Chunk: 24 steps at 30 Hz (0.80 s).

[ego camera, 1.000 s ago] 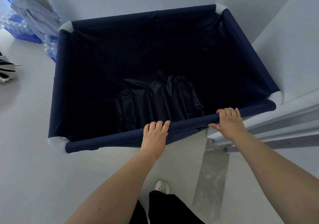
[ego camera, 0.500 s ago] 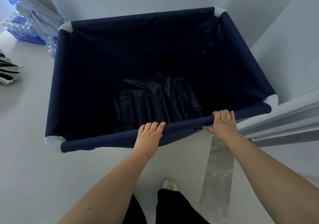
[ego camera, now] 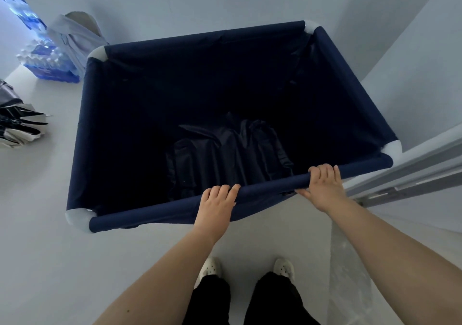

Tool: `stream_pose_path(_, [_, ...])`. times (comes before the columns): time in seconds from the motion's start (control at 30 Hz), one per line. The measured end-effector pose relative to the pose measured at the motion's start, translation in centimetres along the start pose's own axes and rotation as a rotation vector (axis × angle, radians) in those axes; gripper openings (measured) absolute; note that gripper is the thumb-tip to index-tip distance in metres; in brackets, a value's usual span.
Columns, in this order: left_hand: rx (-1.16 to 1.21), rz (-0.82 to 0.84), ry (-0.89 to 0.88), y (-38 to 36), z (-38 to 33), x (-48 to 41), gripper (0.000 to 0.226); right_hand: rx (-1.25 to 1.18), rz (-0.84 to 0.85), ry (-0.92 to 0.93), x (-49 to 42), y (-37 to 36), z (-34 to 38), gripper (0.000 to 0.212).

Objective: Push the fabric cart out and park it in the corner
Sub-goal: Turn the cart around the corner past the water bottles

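Farther into the corner now, fabric cart rolled ahead
Left hand, right hand grasping rail; push evenly, keeping clear of wall

Matt navy cloth sleeves the fabric cart rail under the fingers, smooth white plastic corner joints out beyond them, slightly shiny dark fabric crumpled just past the knuckles

A shrink-wrapped pack of water bottles is seen by the wall; a folded umbrella (striped) lies apart.
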<state>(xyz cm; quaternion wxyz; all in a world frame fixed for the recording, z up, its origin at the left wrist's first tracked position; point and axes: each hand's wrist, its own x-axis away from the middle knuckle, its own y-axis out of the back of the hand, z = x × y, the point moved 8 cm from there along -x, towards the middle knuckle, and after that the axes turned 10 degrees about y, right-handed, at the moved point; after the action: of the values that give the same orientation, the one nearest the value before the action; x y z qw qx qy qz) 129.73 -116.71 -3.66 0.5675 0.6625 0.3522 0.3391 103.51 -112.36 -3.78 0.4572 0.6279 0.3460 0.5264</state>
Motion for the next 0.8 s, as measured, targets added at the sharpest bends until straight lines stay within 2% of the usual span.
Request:
stream_pose_path(0.23, [-0.048, -0.054, 0.024, 1.1, 9.0, 3.6, 0.048, -0.034, 0.000, 0.040, 0.0, 0.1, 9.8, 0.068])
stream_pose_path(0.53, [-0.056, -0.054, 0.278, 2.4, 19.2, 7.3, 0.050, -0.045, -0.017, 0.225, -1.7, 1.1, 21.4, 0.062])
stream_pose_path(0.8, [-0.058, -0.071, 0.448, 3.3, 25.5, 9.1, 0.046, -0.035, -0.033, 0.410, -4.4, 1.0, 27.7, 0.063])
